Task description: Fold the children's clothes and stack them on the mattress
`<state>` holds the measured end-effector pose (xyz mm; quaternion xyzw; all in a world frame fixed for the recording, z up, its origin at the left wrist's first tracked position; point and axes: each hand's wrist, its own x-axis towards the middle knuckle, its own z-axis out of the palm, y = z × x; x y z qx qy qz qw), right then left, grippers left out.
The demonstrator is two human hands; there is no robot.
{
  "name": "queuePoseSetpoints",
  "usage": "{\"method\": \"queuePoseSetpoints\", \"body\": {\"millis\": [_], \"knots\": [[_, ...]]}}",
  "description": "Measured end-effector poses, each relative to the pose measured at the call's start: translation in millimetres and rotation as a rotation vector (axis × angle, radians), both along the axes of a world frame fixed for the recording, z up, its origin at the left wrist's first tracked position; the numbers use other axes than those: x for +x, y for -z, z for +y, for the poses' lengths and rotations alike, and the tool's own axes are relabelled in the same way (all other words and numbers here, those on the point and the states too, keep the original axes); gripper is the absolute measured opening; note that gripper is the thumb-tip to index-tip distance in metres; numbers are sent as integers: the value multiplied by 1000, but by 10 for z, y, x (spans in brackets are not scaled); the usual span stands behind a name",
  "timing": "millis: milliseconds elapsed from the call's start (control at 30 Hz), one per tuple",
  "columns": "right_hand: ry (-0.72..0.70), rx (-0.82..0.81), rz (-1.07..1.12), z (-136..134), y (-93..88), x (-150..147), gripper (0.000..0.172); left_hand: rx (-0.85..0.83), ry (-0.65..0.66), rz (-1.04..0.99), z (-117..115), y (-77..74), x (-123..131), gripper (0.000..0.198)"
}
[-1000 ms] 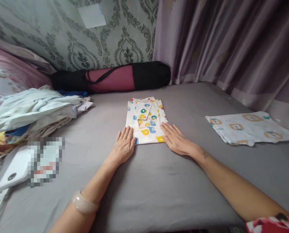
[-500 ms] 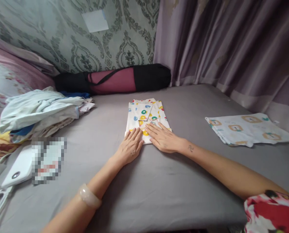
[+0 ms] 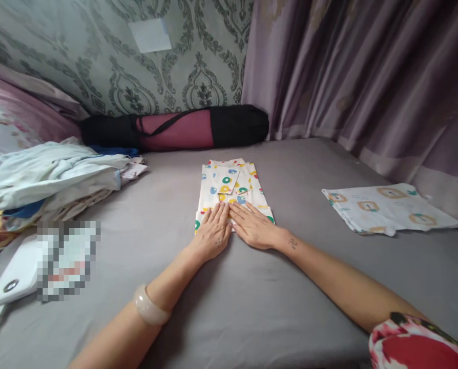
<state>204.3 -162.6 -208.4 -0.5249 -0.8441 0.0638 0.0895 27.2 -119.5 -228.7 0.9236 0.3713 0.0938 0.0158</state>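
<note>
A white garment (image 3: pixel 229 177) with colourful ring and animal prints lies folded in the middle of the grey sheet (image 3: pixel 290 307). Its sleeves are laid inward over the body, and its near edge is turned up. My left hand (image 3: pixel 213 233) rests flat on the near part of the garment, fingers pointing away from me. Beside it my right hand (image 3: pixel 254 225) also lies flat on the cloth, slanting to the left, so the fingertips of both hands nearly meet. Neither hand grips the fabric. The hands hide part of the near fold.
To the right lies another folded white cloth (image 3: pixel 390 207) with orange prints. A heap of clothes (image 3: pixel 56 169) sits at the left, above a white device (image 3: pixel 21 271) and a blurred-out item (image 3: pixel 71 266). A black and maroon long bag (image 3: pixel 175 128) lies along the wall.
My hands have drawn closer together on the near part of the garment, and the turned-up edge now shows wider at both sides. The whole view has shifted slightly.
</note>
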Motion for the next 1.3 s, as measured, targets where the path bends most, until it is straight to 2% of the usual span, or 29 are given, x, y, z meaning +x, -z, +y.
{"method": "queuePoseSetpoints", "body": {"millis": [167,300,467,600,800,900,1000,1100,1200,1300], "knots": [[8,-55,12,-14,-69,39,59,32,2,-34,23,-9,-65,58],[92,-29,20,-66,-141,170,59,82,-30,-71,42,-58,-167,59],[128,-90,-5,-99,-100,267,60,-9,-47,24,85,-25,-237,60],[127,-100,23,-87,-73,271,59,-49,-40,10,90,-50,-248,60],[107,-191,118,-90,-166,305,65,-46,158,-101,92,-233,-299,65],[81,-196,137,-110,-191,293,72,-30,212,-163,98,-282,-299,49],[47,-165,124,-129,-170,258,71,12,273,-163,85,-314,-279,28],[27,-116,112,-142,-145,216,66,60,346,-123,61,-339,-248,24],[19,-66,90,-147,-146,180,62,101,363,-114,52,-352,-215,24],[30,-13,81,-129,-146,188,56,120,314,-144,60,-354,-190,25]]}}
